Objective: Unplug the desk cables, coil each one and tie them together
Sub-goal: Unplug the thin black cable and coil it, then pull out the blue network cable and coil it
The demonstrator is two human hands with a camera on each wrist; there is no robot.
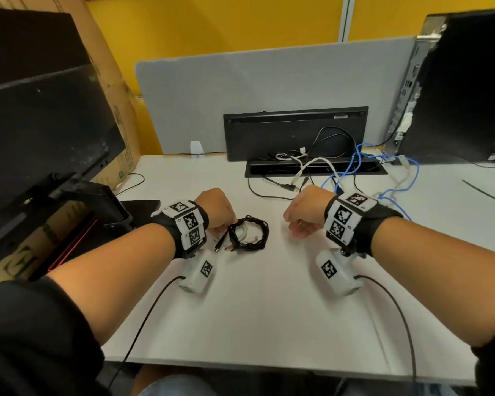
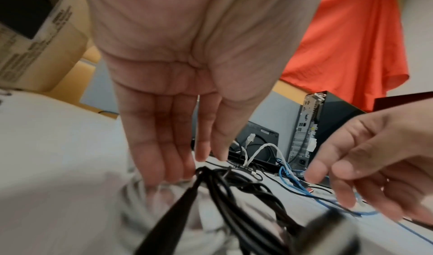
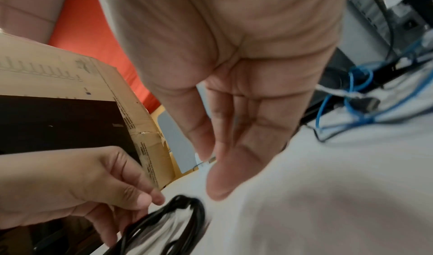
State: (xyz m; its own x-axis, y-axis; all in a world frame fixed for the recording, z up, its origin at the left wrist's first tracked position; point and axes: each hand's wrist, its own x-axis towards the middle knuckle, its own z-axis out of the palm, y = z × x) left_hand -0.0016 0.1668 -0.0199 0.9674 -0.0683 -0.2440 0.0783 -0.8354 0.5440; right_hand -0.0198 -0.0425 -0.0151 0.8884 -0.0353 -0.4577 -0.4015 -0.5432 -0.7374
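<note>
A coiled bundle of black cable (image 1: pixel 249 232) with a white cable inside it lies on the white desk (image 1: pixel 269 310), its plug ends sticking out to the lower left. My left hand (image 1: pixel 215 210) is at the bundle's left edge. In the left wrist view its fingers (image 2: pixel 168 147) point straight down, with the tips at the top of the coil (image 2: pixel 234 194). My right hand (image 1: pixel 306 212) hovers to the right of the coil, apart from it, and holds nothing. The right wrist view shows its palm (image 3: pixel 246 110) with loose fingers above the coil (image 3: pixel 178 209).
Behind the hands an open cable tray (image 1: pixel 315 167) holds tangled blue (image 1: pixel 363 172), white (image 1: pixel 317 162) and black (image 1: pixel 269 190) cables. A monitor (image 1: pixel 40 124) and cardboard box (image 1: pixel 109 95) stand left, a PC tower (image 1: pixel 463 87) right, a grey divider (image 1: pixel 269 90) behind.
</note>
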